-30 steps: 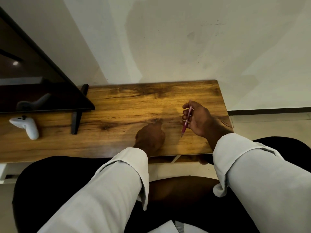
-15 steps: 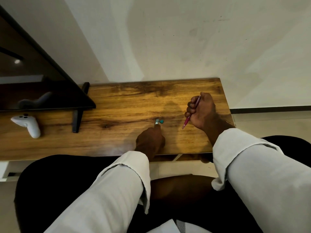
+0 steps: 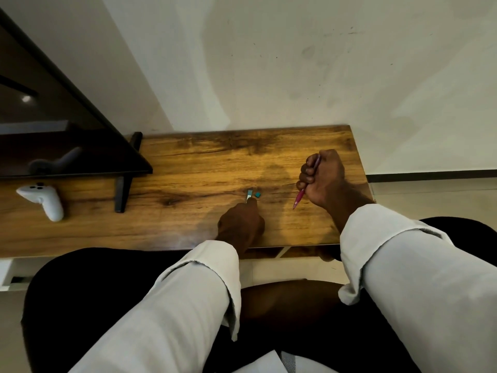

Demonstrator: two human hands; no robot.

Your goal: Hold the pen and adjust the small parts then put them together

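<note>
Pen (image 3: 306,183) (red) in right hand (image 3: 324,179)

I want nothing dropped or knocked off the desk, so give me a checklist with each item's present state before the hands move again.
1. Right hand grips the pen: ok, fingers curled round it, tip pointing down toward the desk.
2. Left hand on the small silver piece: ok, a fingertip touches its near end.
3. Teal bit free of both hands: ok, it lies just right of the silver piece.
4. Whether silver piece and teal bit touch: cannot tell.
5. Controller out of the way: ok, far left.
6. Small pieces away from the desk edge: ok, mid-desk.
</note>
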